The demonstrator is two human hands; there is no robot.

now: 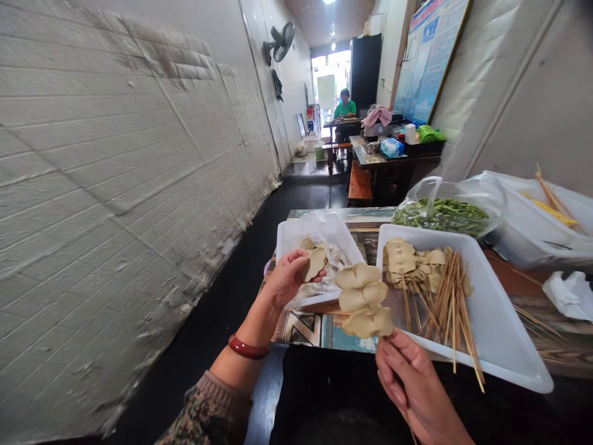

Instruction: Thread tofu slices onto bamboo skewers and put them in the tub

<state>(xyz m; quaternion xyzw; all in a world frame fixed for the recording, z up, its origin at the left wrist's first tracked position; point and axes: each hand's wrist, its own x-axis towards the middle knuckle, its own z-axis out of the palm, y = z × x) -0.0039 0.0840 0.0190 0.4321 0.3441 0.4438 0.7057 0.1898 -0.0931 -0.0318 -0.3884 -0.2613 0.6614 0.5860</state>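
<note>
My left hand (290, 278) pinches a flat beige slice (315, 264), maybe tofu or gluten, over the left white tray (354, 242). More such slices lie in that tray in clear plastic. In my right hand (412, 377) is a skewer threaded with three beige slices (364, 296), held up between the two trays. The skewer's lower end shows below my fingers; its tip is hidden by the slices. To the right, a larger white tray (514, 352) holds a pile of skewered slices (401, 256), their bamboo sticks (451, 303) pointing toward me.
A clear bag of green vegetables (440, 216) sits behind the right tray. Farther right are a white bin (523, 185) with yellow food on sticks, loose skewers (537, 324) and crumpled white plastic (572, 293). A person in green (345, 109) sits at a far table. The wall runs along the left.
</note>
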